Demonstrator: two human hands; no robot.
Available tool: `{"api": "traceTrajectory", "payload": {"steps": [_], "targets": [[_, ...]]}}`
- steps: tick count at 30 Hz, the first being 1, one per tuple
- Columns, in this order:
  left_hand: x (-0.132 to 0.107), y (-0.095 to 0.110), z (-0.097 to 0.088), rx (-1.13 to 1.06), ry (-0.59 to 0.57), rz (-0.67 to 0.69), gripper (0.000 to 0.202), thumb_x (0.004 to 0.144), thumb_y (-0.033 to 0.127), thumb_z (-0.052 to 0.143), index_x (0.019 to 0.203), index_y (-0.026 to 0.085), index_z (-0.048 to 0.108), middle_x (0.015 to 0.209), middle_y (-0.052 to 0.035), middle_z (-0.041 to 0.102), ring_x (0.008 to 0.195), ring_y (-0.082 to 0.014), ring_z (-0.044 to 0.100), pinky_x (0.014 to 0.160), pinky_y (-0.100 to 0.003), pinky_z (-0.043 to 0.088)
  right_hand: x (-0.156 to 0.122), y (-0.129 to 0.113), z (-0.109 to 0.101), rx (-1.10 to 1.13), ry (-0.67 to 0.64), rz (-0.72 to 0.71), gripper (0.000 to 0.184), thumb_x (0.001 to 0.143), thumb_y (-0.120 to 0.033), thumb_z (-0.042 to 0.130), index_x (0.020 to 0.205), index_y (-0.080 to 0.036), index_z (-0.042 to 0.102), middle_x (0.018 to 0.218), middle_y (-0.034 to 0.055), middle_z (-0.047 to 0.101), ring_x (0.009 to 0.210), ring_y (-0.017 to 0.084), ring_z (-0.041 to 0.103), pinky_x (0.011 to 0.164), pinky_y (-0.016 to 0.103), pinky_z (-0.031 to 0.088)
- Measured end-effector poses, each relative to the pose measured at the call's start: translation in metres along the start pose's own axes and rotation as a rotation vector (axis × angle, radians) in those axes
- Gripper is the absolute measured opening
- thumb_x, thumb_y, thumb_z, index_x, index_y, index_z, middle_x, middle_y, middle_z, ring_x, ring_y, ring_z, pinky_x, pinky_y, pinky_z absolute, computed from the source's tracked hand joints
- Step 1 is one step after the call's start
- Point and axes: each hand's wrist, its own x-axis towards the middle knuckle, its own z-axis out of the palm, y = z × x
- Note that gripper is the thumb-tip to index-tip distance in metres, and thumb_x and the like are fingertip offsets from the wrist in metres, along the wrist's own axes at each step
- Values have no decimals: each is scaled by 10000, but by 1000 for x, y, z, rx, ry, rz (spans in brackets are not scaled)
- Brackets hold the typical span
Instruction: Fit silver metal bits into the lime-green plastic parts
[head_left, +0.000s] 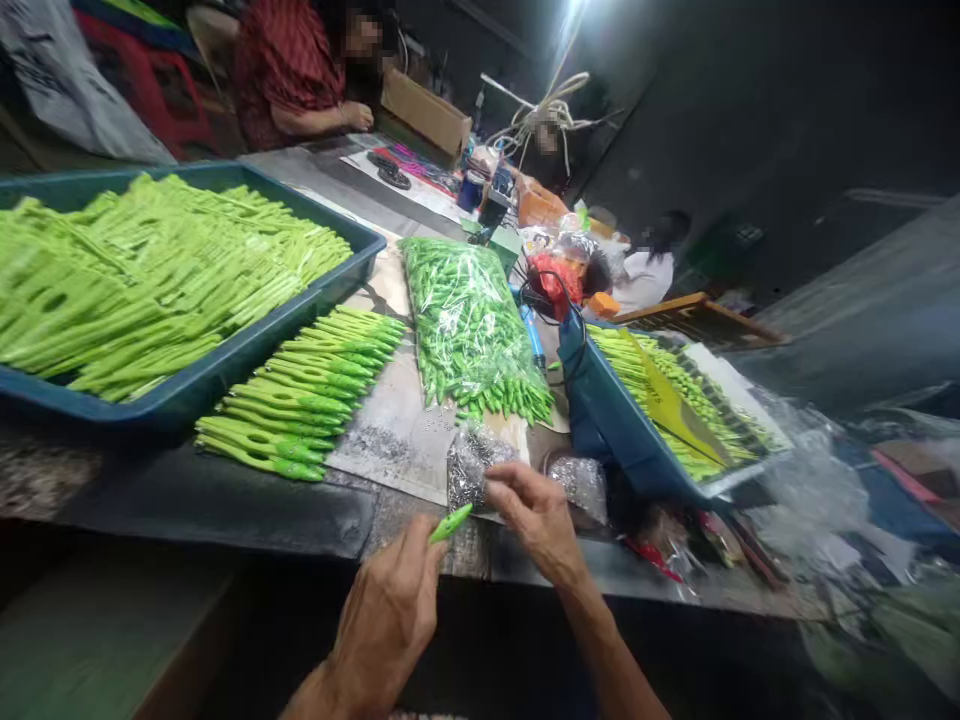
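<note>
My left hand (386,620) is at the bottom centre, shut on a short green plastic part (450,523) whose tip sticks out to the right. My right hand (536,520) hangs just beside that tip, its fingers curled over a clear bag of small silver pieces (472,465). The fingertips are partly hidden, so I cannot tell if they pinch anything. A second silver-filled bag (581,487) lies to the right of that hand. Further up the table are a row of long green plastic parts (300,390) and a large clear bag of green parts (469,330).
A blue tray (187,385) heaped with green parts fills the left side, and another blue tray (611,420) stands on the right. Beyond are a cardboard box (424,112), a coiled cord (551,115), and seated co-workers (289,80).
</note>
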Motion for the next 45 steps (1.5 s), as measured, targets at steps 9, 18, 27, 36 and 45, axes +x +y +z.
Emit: {"api": "traceTrajectory", "payload": {"steps": [9, 18, 27, 36, 45], "targets": [[1, -2, -3, 8, 54, 45, 166, 894, 211, 358, 873, 196, 522, 661, -8, 597, 558, -157, 594, 554, -259, 464, 34, 35, 19, -215, -105, -79, 151, 812, -77, 487, 831, -166, 607, 764, 36, 575, 683, 145, 519, 609, 231, 333], [0, -2, -3, -3, 45, 14, 160, 890, 213, 361, 887, 195, 520, 682, -11, 611, 571, -165, 600, 580, -273, 465, 31, 37, 23, -242, -126, -57, 158, 830, -81, 426, 787, -153, 559, 740, 48, 548, 683, 158, 494, 628, 254, 318], [7, 2, -10, -172, -39, -187, 132, 868, 271, 399, 872, 209, 515, 723, 3, 623, 638, -157, 588, 604, -261, 422, 28, 32, 15, -7, -51, 65, 152, 846, -153, 400, 809, -161, 548, 720, 28, 573, 638, 145, 512, 595, 242, 344], [18, 10, -12, -252, -32, -305, 121, 837, 278, 421, 769, 206, 490, 589, 41, 519, 526, -135, 489, 535, -247, 340, 11, -2, 5, 287, -66, 120, 155, 877, -234, 411, 825, -158, 535, 692, -8, 509, 623, 112, 466, 585, 208, 359], [18, 9, -11, -165, 6, -254, 115, 849, 242, 387, 798, 207, 483, 674, 15, 593, 608, -158, 568, 580, -264, 376, -2, -36, 9, 469, -180, 131, 146, 864, -217, 442, 753, -157, 517, 640, -33, 458, 575, 88, 403, 541, 196, 320]]}}
